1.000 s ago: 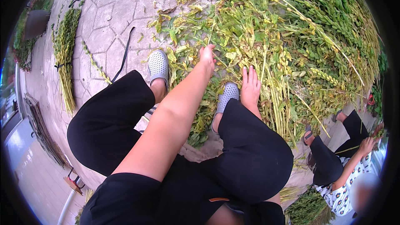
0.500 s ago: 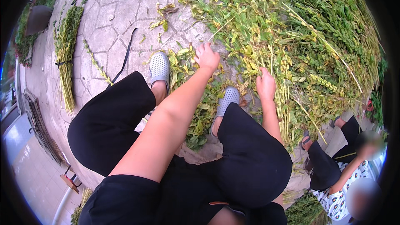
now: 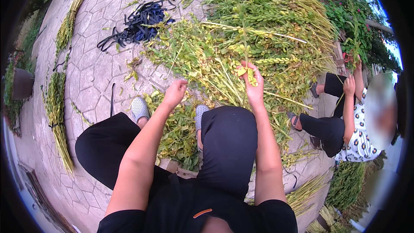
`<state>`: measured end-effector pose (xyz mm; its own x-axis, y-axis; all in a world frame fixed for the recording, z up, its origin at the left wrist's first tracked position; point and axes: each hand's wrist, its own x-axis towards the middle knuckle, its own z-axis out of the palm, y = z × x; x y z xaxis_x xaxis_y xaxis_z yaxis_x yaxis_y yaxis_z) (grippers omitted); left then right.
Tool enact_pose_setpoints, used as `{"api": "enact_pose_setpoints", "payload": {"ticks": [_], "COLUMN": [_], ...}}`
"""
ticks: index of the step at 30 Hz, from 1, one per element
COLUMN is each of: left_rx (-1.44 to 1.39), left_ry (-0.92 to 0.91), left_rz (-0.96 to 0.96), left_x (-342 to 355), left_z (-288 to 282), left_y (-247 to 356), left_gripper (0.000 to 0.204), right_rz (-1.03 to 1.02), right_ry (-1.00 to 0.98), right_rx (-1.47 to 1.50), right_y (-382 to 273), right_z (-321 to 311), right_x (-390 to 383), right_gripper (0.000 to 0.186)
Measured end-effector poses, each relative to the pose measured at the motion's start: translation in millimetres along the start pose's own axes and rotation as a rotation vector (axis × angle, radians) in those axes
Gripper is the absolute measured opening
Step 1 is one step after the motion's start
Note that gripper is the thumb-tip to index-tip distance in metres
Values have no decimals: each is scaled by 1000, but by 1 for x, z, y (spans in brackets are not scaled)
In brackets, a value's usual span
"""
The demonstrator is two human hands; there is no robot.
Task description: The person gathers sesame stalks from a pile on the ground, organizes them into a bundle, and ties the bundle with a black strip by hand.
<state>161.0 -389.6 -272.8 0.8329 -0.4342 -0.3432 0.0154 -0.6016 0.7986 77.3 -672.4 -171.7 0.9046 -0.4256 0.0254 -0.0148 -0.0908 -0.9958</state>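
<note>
My right hand is closed around a green plant stalk, which stands up from the fist with pods or small leaves along it. A few yellow leaves hang by the fingers. My left hand is apart from that stalk, over the paving to its left, with fingers curled together. Whether anything is pinched in it cannot be made out. Under and beyond both hands lies a litter of green and yellow leaves. A large heap of cut stalks spreads behind my right hand.
A tangle of dark straps lies at the far left of the heap. Tied stalk bundles rest on the paving at left. Another person sits at right holding a stalk. My grey clogs are among the leaves.
The view has swung to the right. My right hand has lifted from the heap with a stalk in it. My left hand has drawn back, farther from the leaves.
</note>
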Motion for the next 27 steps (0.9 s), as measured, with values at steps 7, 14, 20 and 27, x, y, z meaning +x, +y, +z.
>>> {"api": "enact_pose_setpoints", "payload": {"ticks": [7,14,20,27], "left_rx": [-381,-585,-809,-911], "left_ry": [-82,-184,-157,-72], "left_rz": [401,637,524,379], "left_x": [-43,-124,-120,-102], "left_z": [-109,-160,-177,-152], "left_y": [185,272,254,204], "left_gripper": [32,52,26,21], "right_rz": [-129,-89,-296,-370], "right_ry": [-83,-430,-331,110], "right_rx": [400,651,424,-33], "right_y": [-224,-311,-293,-229], "right_z": [12,87,138,140], "right_x": [23,12,24,41], "right_gripper": [36,36,43,23]}}
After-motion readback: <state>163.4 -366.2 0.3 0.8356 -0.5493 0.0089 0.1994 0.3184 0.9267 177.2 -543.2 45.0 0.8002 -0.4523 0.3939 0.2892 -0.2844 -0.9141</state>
